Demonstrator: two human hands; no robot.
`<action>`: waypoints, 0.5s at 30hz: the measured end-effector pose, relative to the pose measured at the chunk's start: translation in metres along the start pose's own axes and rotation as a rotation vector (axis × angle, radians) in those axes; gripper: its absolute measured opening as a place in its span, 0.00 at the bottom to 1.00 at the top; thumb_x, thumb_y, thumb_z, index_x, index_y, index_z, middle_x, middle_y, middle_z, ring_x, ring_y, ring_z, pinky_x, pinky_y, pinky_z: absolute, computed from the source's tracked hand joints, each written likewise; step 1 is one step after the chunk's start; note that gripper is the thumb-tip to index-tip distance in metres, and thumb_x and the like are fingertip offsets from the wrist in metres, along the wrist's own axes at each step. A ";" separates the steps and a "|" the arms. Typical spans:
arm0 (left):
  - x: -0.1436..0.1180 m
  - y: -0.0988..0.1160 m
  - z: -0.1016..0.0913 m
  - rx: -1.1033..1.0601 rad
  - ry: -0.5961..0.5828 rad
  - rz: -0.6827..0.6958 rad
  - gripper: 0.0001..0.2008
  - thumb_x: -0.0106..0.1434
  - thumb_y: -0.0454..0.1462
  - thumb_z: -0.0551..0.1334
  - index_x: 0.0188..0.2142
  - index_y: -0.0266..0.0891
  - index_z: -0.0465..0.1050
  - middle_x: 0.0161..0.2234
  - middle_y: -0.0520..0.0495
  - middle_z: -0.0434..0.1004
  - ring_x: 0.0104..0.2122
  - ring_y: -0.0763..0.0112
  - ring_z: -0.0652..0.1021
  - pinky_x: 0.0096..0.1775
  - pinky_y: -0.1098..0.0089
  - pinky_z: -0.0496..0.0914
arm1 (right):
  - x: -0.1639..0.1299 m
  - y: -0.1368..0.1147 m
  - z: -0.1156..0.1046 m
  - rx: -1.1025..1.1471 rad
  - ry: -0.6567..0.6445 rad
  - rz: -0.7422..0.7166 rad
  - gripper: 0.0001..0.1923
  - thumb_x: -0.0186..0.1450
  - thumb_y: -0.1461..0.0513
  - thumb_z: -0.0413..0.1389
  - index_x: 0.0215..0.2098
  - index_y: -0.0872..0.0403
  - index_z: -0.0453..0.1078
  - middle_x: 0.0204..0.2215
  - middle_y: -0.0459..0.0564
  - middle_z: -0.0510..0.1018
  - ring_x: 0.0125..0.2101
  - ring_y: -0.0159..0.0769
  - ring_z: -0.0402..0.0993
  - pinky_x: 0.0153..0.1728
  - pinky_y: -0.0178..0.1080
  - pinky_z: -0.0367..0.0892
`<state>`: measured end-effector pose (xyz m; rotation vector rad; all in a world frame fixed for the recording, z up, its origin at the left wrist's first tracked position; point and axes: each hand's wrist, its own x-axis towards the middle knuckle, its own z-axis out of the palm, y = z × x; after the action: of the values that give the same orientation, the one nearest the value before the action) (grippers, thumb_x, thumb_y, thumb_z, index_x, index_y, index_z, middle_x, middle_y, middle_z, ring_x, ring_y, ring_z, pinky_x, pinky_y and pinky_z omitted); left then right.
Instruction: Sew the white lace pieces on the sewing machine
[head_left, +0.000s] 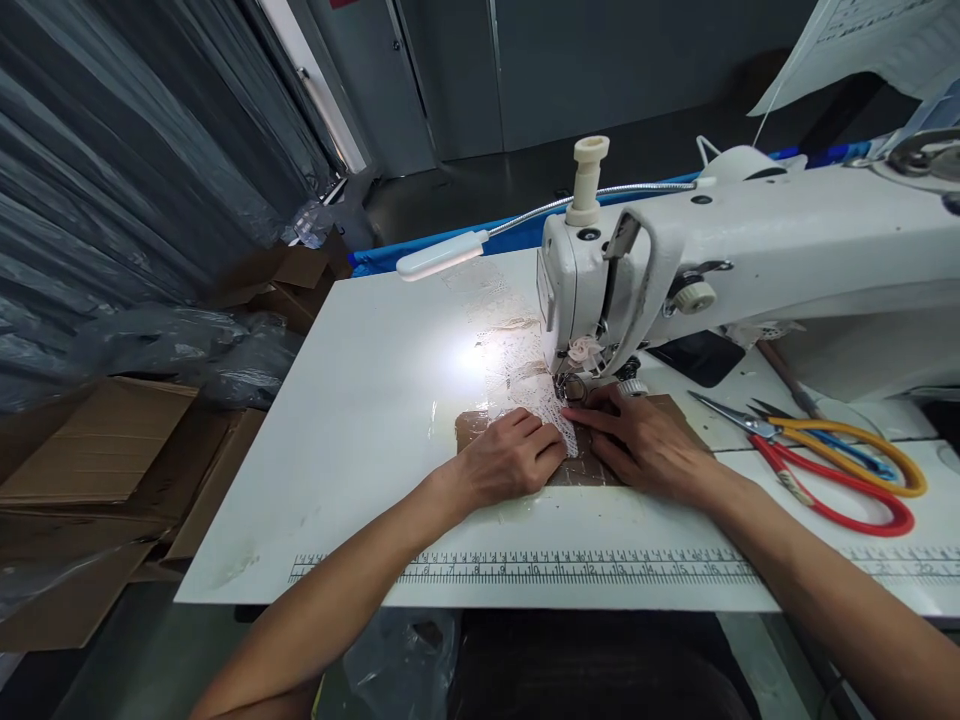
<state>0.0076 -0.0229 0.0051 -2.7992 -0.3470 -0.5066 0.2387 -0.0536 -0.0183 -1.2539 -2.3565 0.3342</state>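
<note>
A strip of white lace (pixel 517 362) runs across the table to the needle area of a white sewing machine (pixel 637 270). My left hand (pixel 514 458) rests on the strip's near left edge, fingers curled together on the lace. On the other side, my right hand (pixel 649 440) lies with fingers stretched and apart. Its index fingertip touches the lace's right edge, just in front of the presser foot (pixel 571 388). Beneath both hands is a brown plate (pixel 596 470). A small pinkish fabric rosette (pixel 583 350) sits on the machine head.
Scissors with red and orange handles (pixel 840 455) lie right of my right hand, near a dark phone-like slab (pixel 699 357). A lit lamp (pixel 441 256) hangs over the table. A printed ruler (pixel 555 568) follows the front edge. Cardboard boxes (pixel 97 440) stand left.
</note>
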 end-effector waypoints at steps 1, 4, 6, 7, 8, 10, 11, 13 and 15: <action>0.000 0.001 -0.001 -0.005 -0.008 -0.001 0.11 0.68 0.28 0.53 0.36 0.35 0.74 0.32 0.46 0.77 0.30 0.71 0.75 0.34 0.68 0.69 | 0.000 0.000 -0.001 0.012 -0.007 -0.013 0.21 0.69 0.60 0.48 0.59 0.48 0.68 0.46 0.58 0.69 0.42 0.45 0.68 0.44 0.50 0.70; -0.002 0.002 -0.002 -0.078 -0.005 -0.056 0.11 0.69 0.33 0.54 0.37 0.35 0.75 0.33 0.45 0.77 0.32 0.70 0.76 0.37 0.67 0.71 | -0.001 -0.001 -0.004 0.043 -0.014 -0.072 0.20 0.66 0.61 0.52 0.56 0.45 0.71 0.46 0.56 0.70 0.46 0.45 0.68 0.46 0.50 0.69; -0.002 0.003 -0.004 -0.154 -0.004 -0.118 0.11 0.68 0.36 0.55 0.38 0.36 0.76 0.36 0.45 0.78 0.34 0.69 0.76 0.39 0.65 0.71 | -0.001 -0.001 -0.005 0.041 -0.004 -0.098 0.20 0.65 0.61 0.52 0.55 0.45 0.71 0.46 0.55 0.70 0.46 0.45 0.68 0.46 0.49 0.69; -0.002 0.003 -0.004 -0.183 -0.010 -0.143 0.11 0.68 0.37 0.55 0.38 0.36 0.76 0.36 0.45 0.78 0.35 0.68 0.77 0.40 0.64 0.71 | -0.001 -0.001 -0.006 0.031 0.003 -0.103 0.20 0.65 0.61 0.52 0.55 0.45 0.71 0.46 0.55 0.70 0.45 0.45 0.68 0.45 0.49 0.70; -0.001 0.003 -0.004 -0.203 -0.018 -0.160 0.11 0.67 0.38 0.56 0.38 0.36 0.76 0.36 0.45 0.78 0.35 0.67 0.77 0.41 0.63 0.71 | -0.001 -0.002 -0.006 0.016 0.010 -0.107 0.20 0.66 0.61 0.52 0.55 0.45 0.71 0.46 0.56 0.71 0.45 0.45 0.68 0.44 0.49 0.70; 0.000 0.003 -0.003 -0.218 -0.024 -0.173 0.12 0.65 0.39 0.56 0.36 0.36 0.77 0.34 0.45 0.77 0.33 0.68 0.76 0.44 0.61 0.70 | -0.001 -0.003 -0.006 -0.014 0.028 -0.112 0.19 0.66 0.61 0.51 0.54 0.45 0.72 0.46 0.56 0.70 0.45 0.45 0.69 0.43 0.49 0.70; 0.002 0.003 -0.002 -0.217 -0.018 -0.177 0.12 0.64 0.39 0.56 0.34 0.36 0.77 0.32 0.46 0.77 0.31 0.68 0.75 0.47 0.59 0.70 | -0.002 -0.003 -0.006 -0.025 0.039 -0.113 0.18 0.67 0.61 0.50 0.52 0.45 0.73 0.46 0.56 0.70 0.45 0.45 0.69 0.43 0.49 0.70; 0.004 0.003 0.001 -0.210 0.006 -0.186 0.12 0.61 0.39 0.57 0.31 0.37 0.77 0.30 0.47 0.76 0.29 0.70 0.74 0.51 0.57 0.67 | -0.002 -0.004 -0.005 -0.034 0.057 -0.112 0.17 0.67 0.62 0.50 0.51 0.46 0.74 0.46 0.56 0.70 0.44 0.44 0.70 0.43 0.49 0.70; 0.004 0.004 0.003 -0.202 0.036 -0.202 0.12 0.60 0.39 0.57 0.28 0.37 0.76 0.29 0.48 0.76 0.28 0.70 0.74 0.54 0.57 0.65 | -0.002 -0.006 -0.005 -0.038 0.060 -0.108 0.17 0.68 0.62 0.49 0.51 0.46 0.74 0.46 0.56 0.70 0.44 0.44 0.70 0.43 0.49 0.70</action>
<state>0.0136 -0.0247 0.0032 -2.9606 -0.6073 -0.6707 0.2381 -0.0581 -0.0122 -1.1326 -2.3776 0.2151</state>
